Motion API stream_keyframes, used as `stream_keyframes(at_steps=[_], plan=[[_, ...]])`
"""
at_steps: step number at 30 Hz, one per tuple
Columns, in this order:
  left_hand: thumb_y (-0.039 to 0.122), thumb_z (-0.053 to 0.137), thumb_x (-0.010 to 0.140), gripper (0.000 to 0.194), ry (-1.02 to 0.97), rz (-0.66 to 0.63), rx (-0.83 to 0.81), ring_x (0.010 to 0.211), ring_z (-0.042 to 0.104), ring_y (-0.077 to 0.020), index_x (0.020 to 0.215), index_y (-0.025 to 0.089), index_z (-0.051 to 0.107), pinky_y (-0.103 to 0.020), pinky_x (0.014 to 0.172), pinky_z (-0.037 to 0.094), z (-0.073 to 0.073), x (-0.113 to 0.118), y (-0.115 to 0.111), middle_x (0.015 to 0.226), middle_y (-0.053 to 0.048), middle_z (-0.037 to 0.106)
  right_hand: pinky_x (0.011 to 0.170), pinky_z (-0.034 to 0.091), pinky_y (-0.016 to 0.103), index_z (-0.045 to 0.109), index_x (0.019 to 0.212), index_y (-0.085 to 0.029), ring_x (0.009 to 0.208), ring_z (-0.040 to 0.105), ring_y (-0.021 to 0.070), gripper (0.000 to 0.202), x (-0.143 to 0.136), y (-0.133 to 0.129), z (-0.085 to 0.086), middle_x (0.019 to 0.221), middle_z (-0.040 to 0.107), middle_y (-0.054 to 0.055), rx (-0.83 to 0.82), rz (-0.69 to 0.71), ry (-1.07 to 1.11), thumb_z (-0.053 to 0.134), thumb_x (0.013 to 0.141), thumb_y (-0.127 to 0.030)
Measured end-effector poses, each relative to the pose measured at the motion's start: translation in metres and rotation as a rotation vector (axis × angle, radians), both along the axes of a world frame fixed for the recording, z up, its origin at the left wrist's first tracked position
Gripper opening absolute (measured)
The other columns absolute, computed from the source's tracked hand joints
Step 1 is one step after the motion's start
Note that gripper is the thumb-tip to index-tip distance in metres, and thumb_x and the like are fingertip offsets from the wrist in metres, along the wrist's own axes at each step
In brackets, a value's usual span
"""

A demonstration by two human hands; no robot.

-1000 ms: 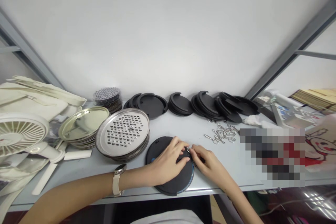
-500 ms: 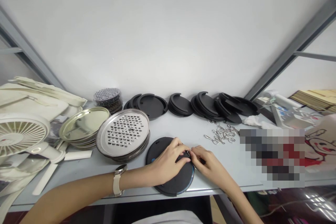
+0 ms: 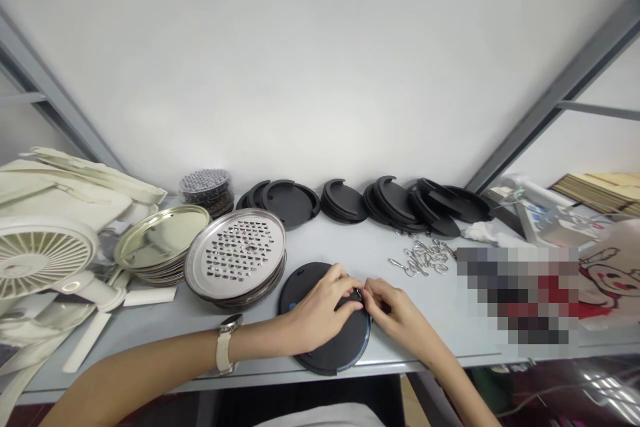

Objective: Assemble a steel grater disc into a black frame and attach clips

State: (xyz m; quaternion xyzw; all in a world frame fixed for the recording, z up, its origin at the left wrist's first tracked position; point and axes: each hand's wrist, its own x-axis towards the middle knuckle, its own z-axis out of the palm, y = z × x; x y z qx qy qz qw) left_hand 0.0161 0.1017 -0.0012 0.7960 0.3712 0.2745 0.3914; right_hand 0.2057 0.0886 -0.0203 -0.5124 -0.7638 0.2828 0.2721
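Observation:
A round black disc (image 3: 327,347) lies flat at the table's front edge, with a blue glint along its rim. Across its top reaches my left hand (image 3: 325,310), thumb and fingers curled toward the disc's right side. My right hand (image 3: 393,310) is just right of the disc, its thumb and forefinger pinched. Between the fingertips of both hands is a small shiny metal clip (image 3: 359,293), mostly hidden. Loose metal clips with rings (image 3: 425,257) lie in a pile behind my right hand.
Black round cases (image 3: 345,199) line the wall. To the left stand stacked perforated metal discs (image 3: 237,253), gold-coloured lids (image 3: 160,240), tubs of small grey parts (image 3: 205,181) and a white fan (image 3: 45,257). A printed bag (image 3: 610,280) and wooden sheets (image 3: 600,192) are at the right.
The view has shifted very slightly. Both hands stay in nearly the same pose at the disc's right edge.

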Motion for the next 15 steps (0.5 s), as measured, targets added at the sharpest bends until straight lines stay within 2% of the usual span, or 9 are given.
stream_keyframes(at_steps=[15], plan=[[0.015,0.055,0.087,0.025,-0.017,-0.006,-0.026,0.092,0.059,-0.0159,0.109,0.025,0.060,-0.029,0.086,0.047,-0.0001,0.0010,0.0013,0.101,-0.002,0.051,0.056,0.033,0.025,0.041,0.069,-0.021,0.060,0.043,0.0139,0.028,0.0009,0.0012,-0.0021,0.063,0.041,-0.004,-0.012,0.014,-0.030,0.037,0.095,-0.030]])
